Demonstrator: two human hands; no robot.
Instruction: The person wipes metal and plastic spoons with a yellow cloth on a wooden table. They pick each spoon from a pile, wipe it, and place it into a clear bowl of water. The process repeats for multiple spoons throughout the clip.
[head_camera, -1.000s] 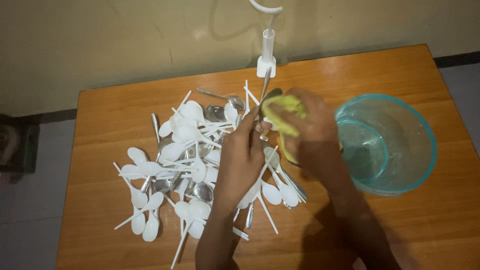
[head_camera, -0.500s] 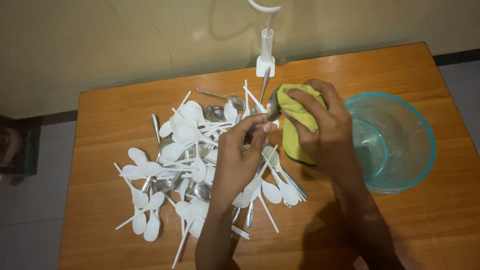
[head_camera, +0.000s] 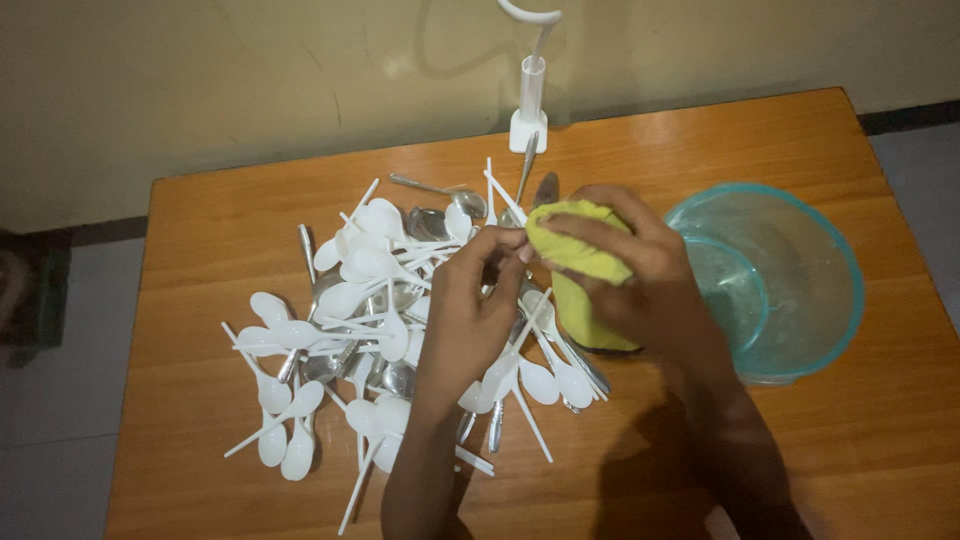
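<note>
My left hand (head_camera: 477, 305) pinches the handle of a metal spoon (head_camera: 545, 189) above a heap of spoons. Only the spoon's bowl tip shows past the cloth. My right hand (head_camera: 640, 275) grips a yellow cloth (head_camera: 578, 262) wrapped over the spoon's bowl, with the cloth's tail hanging below the palm. Under both hands lies a pile of white plastic spoons (head_camera: 350, 300) mixed with a few metal spoons (head_camera: 440, 193) on the wooden table (head_camera: 230, 215).
A clear turquoise bowl (head_camera: 800, 260) stands just right of my right hand. A white clip-on stand (head_camera: 529, 100) sits at the table's far edge by the wall. Grey floor shows left and right of the table.
The cloth has slid back over the spoon's bowl, which was more exposed half a second ago. My right hand moved slightly left and down; my left hand kept its pinch.
</note>
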